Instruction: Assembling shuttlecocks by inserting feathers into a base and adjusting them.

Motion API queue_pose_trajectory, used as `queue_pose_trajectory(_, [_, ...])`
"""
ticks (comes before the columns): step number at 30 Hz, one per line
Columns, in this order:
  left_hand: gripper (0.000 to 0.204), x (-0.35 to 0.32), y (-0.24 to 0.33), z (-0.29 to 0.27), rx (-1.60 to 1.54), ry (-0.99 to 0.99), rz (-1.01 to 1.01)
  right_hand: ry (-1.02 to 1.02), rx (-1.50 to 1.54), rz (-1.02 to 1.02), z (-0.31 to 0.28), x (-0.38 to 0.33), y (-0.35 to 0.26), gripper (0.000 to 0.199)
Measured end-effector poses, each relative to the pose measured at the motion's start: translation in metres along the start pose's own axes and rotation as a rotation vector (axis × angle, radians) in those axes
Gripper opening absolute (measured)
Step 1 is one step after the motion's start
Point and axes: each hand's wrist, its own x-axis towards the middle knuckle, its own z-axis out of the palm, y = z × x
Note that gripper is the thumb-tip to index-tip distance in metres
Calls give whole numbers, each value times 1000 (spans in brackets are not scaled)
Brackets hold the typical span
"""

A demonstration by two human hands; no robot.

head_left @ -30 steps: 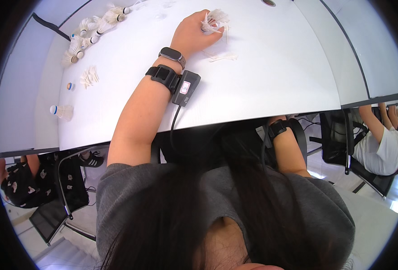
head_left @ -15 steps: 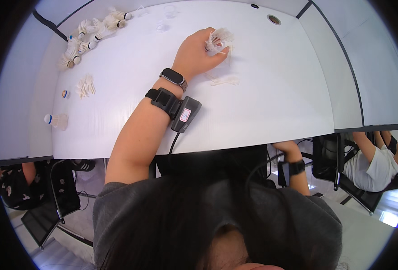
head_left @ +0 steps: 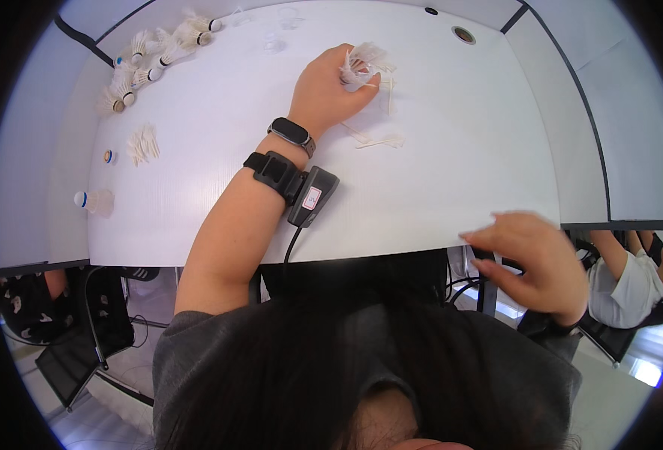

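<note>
At the far middle of the white table (head_left: pixel 436 172), my left hand (head_left: pixel 324 94) is wrapped round a feathered shuttlecock (head_left: pixel 364 63). Its feather skirt points up, and the fingers hide most of its lower part. Several loose feathers (head_left: pixel 380 141) lie just nearer than this hand, and another feather (head_left: pixel 390 96) lies to the right of the thumb. My right hand (head_left: pixel 530 259), slightly blurred, is over the table's near right edge. Its fingers are stretched apart with nothing in them.
Several shuttlecocks (head_left: pixel 148 76) are heaped at the far left beside a low partition. Nearer lie a small feather pile (head_left: pixel 144 144), a loose cork base (head_left: pixel 109 157) and a blue-banded shuttlecock (head_left: pixel 95 200). Clear plastic pieces (head_left: pixel 273 43) sit at the back. Another person (head_left: pixel 624 289) is at the right.
My right hand has risen from below the table's front edge and moved right, its fingers now spread. My left hand keeps its hold on the shuttlecock, almost unmoved.
</note>
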Motion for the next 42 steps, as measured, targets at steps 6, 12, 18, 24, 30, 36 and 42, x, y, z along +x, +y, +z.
queue_pose_trajectory(6, [33, 2, -3, 2, 20, 93, -58, 17, 265, -111, -30, 113, 71, 25])
queue_pose_trajectory(12, [36, 4, -4, 5, 69, 213, -17, 325, 454, 211, 29, 199, 157, 27])
queue_pose_trajectory(18, [34, 3, 6, 10, 59, 177, -15, 401, 177, -12, 68, 181, 179, 27])
queue_pose_trajectory(24, [29, 4, 8, 12, 38, 134, 78, 355, 83, -86, 73, 166, 169, 37])
queue_pose_trajectory(30, [35, 5, 2, 11, -78, 128, -108, 394, 37, -157, 69, 165, 165, 34])
queue_pose_trajectory(36, [30, 2, 14, 16, -145, 50, -126, 593, 138, -119, 66, 159, 165, 12])
queue_pose_trajectory(42, [25, 2, 20, 14, -235, 54, -156, 695, 218, -134, 59, 158, 160, 10])
